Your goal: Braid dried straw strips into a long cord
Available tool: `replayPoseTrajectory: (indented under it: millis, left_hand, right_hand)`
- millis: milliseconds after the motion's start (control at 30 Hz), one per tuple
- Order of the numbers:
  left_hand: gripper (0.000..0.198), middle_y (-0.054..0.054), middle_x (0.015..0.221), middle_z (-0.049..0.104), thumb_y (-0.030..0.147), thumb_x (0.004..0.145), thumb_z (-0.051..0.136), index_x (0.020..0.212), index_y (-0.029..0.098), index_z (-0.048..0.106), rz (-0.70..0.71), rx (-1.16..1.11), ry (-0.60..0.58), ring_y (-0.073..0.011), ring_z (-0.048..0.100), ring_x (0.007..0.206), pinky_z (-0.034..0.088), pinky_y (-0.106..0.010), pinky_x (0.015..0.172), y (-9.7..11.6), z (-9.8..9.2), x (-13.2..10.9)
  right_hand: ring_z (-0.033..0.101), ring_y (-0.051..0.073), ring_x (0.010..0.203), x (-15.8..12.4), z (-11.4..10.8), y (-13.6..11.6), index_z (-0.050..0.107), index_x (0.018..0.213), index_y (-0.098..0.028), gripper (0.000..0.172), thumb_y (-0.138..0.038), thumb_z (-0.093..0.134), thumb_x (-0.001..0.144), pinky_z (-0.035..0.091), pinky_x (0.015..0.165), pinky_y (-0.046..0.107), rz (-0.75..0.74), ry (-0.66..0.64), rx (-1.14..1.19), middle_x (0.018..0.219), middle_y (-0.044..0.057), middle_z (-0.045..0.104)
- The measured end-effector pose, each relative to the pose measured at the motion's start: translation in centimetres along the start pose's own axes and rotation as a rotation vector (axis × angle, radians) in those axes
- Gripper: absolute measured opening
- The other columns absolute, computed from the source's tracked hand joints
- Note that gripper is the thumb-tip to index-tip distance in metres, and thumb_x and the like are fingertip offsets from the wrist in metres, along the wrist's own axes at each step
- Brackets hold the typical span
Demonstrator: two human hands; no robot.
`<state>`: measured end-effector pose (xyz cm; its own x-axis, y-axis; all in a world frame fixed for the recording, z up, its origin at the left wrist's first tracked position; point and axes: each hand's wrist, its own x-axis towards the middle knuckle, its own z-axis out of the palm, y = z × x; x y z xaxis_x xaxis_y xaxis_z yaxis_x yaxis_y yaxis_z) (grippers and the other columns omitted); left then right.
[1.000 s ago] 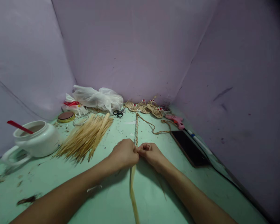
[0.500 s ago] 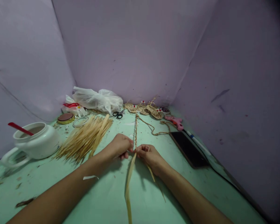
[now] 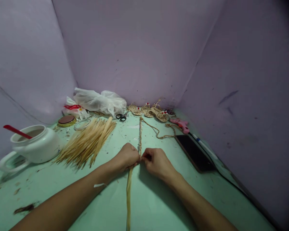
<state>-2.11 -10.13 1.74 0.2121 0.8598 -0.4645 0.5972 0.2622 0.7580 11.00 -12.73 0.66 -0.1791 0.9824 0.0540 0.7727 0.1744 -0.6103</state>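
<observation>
Both forearms reach forward — left hand (image 3: 127,157) and right hand (image 3: 156,162) fisted, knuckles nearly touching.

Can't make out a single word, number or logo here, tbh. Closest bet would be the red-and-white packet (image 3: 75,109) at the back of the tabletop (image 3: 159,205), tucked against the clear plastic bag (image 3: 100,102). Looks printed, with a red band and a few small coloured specks, but way too small and blurry to read. Checked the phone (image 3: 195,151) lying flat on the right too: just a dark screen. Could be markings on the white-and-blue pen (image 3: 204,146) beside it, the pink glue gun (image 3: 181,124) or the round lid (image 3: 66,120) over on the left, but can't tell at this size.
</observation>
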Motion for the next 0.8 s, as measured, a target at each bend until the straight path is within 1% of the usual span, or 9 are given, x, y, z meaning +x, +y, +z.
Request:
replayPoseTrajectory:
  millis: [100,200,300,433,500,567,667,700,800]
  left_hand:
    - [0.012,0.005,0.026,0.03,0.015,0.054,0.047,0.042,0.015,0.044,0.003,-0.027,0.016,-0.0078,0.027,0.025,0.019,-0.021,0.03,-0.1,0.3,0.0]
    - [0.015,0.004,0.026,0.031,0.014,0.054,0.047,0.04,0.015,0.043,-0.037,-0.049,0.016,-0.007,0.027,0.025,0.019,-0.02,0.03,0.1,0.4,-0.4]
    - [0.015,0.004,0.027,0.032,0.014,0.054,0.044,0.04,0.014,0.044,-0.056,-0.111,-0.031,-0.0068,0.028,0.026,0.019,-0.02,0.031,0.3,0.4,-0.7]
    - [0.012,0.005,0.029,0.033,0.007,0.051,0.043,0.04,0.013,0.045,0.034,-0.22,-0.072,-0.0041,0.026,0.028,0.016,-0.018,0.032,0.1,0.3,-0.6]
    - [0.012,0.005,0.029,0.033,0.005,0.049,0.045,0.04,0.012,0.045,0.082,-0.247,-0.092,-0.003,0.025,0.029,0.015,-0.018,0.033,0.1,0.2,-0.4]
    - [0.012,0.006,0.029,0.034,0.006,0.051,0.047,0.041,0.012,0.045,0.091,-0.266,-0.119,-0.0028,0.024,0.029,0.014,-0.019,0.033,0.1,0.1,-0.4]
    - [0.013,0.006,0.03,0.034,0.01,0.053,0.049,0.042,0.013,0.044,0.083,-0.283,-0.15,-0.0029,0.023,0.028,0.013,-0.019,0.034,0.2,-0.1,-0.5]
    - [0.013,0.005,0.03,0.034,0.011,0.054,0.049,0.042,0.013,0.044,0.081,-0.291,-0.161,-0.0029,0.023,0.028,0.013,-0.019,0.034,0.2,-0.1,-0.6]
    - [0.012,0.005,0.03,0.034,0.011,0.053,0.048,0.042,0.013,0.043,0.112,-0.313,-0.185,-0.0025,0.022,0.028,0.012,-0.019,0.034,0.2,-0.1,-0.7]
  right_hand:
    - [0.052,0.014,0.055,-0.8,-0.8,-1.2,0.064,0.065,-0.018,0.013,-0.023,0.052,0.066,0.027,0.049,0.024,0.081,0.04,-0.187,0.062,0.006,0.064]
    - [0.054,0.016,0.055,-1.5,-1.0,-2.3,0.065,0.065,-0.02,0.016,-0.025,0.051,0.067,0.024,0.048,0.025,0.095,0.008,-0.255,0.063,0.007,0.065]
    - [0.053,0.015,0.053,-2.1,-0.5,-2.9,0.066,0.065,-0.019,0.018,-0.022,0.049,0.068,0.023,0.047,0.025,0.035,-0.046,-0.264,0.062,0.007,0.065]
    - [0.05,0.013,0.051,-2.3,-0.1,-2.8,0.066,0.065,-0.018,0.019,-0.019,0.047,0.069,0.024,0.048,0.024,-0.066,-0.089,-0.218,0.061,0.006,0.064]
    - [0.046,0.011,0.048,-1.9,-0.5,-2.1,0.064,0.062,-0.017,0.017,-0.024,0.05,0.068,0.023,0.046,0.023,-0.071,-0.135,-0.141,0.056,0.003,0.061]
    - [0.042,0.01,0.045,-1.2,-1.2,-1.1,0.062,0.058,-0.016,0.022,-0.033,0.052,0.068,0.023,0.044,0.022,-0.017,-0.139,0.0,0.05,0.001,0.056]
    - [0.043,0.009,0.047,0.1,-1.8,0.1,0.057,0.061,-0.015,0.025,-0.035,0.048,0.071,0.028,0.045,0.02,0.139,0.0,0.259,0.054,0.001,0.056]
    - [0.045,0.009,0.048,0.4,-1.9,0.3,0.056,0.063,-0.014,0.022,-0.032,0.047,0.071,0.029,0.045,0.02,0.193,-0.005,0.356,0.056,0.002,0.056]
    - [0.044,0.008,0.043,0.6,-1.2,-0.1,0.05,0.066,-0.014,0.009,-0.021,0.045,0.07,0.03,0.043,0.019,0.332,-0.231,0.639,0.053,0.0,0.052]
